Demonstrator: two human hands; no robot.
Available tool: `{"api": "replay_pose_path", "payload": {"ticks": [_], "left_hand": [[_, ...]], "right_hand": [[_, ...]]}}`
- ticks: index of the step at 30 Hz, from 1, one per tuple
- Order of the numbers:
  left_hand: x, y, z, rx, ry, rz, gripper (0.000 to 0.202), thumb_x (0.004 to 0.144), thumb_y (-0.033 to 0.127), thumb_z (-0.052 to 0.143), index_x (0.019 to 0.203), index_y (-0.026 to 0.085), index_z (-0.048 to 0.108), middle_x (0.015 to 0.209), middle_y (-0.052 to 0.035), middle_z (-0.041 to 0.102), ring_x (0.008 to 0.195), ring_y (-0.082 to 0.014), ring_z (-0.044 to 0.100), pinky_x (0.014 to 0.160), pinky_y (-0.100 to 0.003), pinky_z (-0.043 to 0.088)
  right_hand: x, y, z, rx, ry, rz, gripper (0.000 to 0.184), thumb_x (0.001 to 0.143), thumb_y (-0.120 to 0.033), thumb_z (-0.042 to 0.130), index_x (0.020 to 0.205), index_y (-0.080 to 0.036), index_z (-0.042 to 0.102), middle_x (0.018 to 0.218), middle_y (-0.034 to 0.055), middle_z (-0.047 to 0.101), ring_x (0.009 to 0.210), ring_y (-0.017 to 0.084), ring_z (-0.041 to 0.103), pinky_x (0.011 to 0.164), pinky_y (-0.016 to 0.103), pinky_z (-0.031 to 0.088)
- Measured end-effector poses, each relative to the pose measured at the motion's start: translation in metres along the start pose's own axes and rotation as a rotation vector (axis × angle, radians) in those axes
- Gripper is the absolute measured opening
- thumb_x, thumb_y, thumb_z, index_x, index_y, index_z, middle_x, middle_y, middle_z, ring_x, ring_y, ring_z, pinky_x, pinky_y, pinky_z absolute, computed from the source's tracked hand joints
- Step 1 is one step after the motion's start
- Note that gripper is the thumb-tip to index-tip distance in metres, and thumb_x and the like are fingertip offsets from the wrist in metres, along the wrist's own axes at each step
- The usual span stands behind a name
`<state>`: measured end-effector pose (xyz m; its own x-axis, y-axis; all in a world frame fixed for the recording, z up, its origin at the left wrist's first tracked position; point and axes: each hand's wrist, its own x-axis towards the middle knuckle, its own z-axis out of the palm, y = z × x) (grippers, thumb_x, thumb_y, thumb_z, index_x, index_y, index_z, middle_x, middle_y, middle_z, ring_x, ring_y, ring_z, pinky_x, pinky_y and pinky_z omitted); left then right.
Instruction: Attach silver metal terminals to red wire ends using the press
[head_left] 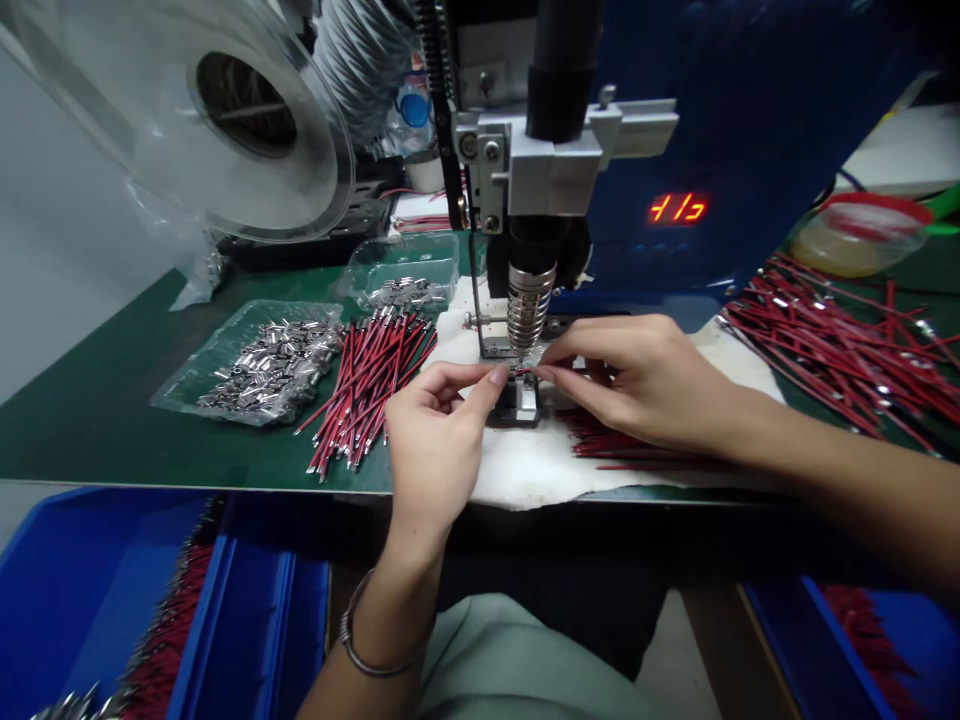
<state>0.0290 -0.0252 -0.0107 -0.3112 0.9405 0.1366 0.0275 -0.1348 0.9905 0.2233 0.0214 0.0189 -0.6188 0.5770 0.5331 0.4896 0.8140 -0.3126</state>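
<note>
My left hand (439, 430) pinches thumb and forefinger at the small black fixture (520, 400) under the ribbed metal press head (529, 305). My right hand (637, 380) meets it from the right, its fingertips pinched on a thin red wire end (523, 372) at the same spot. What the left fingers hold is too small to name. A bundle of red wires (371, 385) with stripped ends lies just left of my left hand. More red wires (607, 440) lie under my right palm on a white cloth (525, 470).
Two clear trays of small metal terminals (262, 365) (405, 290) sit at left on the green mat. A large pile of red wires (840, 345) spreads at right. The blue machine shows a red display (677, 208). A clear reel (225, 110) hangs top left. Blue bins (97, 600) sit below the table edge.
</note>
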Motion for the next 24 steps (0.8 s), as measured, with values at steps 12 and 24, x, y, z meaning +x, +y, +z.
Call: {"api": "replay_pose_path", "payload": {"ticks": [12,24], "left_hand": [[-0.002,0.001,-0.003,-0.022,-0.017,0.013,0.021,0.076,0.036,0.090,0.078,0.018,0.082,0.073,-0.0024,0.078,0.064,-0.0095,0.064,0.060,-0.018,0.047],[-0.007,0.005,-0.010,0.200,-0.021,0.004,0.014,0.078,0.036,0.087,0.081,0.022,0.087,0.071,-0.0034,0.077,0.062,-0.0119,0.062,0.054,-0.020,0.043]], "right_hand": [[-0.001,0.002,-0.005,0.034,-0.014,-0.066,0.017,0.100,-0.020,0.062,0.097,-0.018,0.079,0.084,0.0066,0.077,0.068,0.018,0.068,0.060,0.029,0.048],[-0.002,0.010,-0.006,0.055,-0.038,-0.123,0.015,0.097,-0.014,0.064,0.097,-0.014,0.079,0.080,0.0056,0.076,0.061,0.014,0.064,0.057,0.026,0.046]]}}
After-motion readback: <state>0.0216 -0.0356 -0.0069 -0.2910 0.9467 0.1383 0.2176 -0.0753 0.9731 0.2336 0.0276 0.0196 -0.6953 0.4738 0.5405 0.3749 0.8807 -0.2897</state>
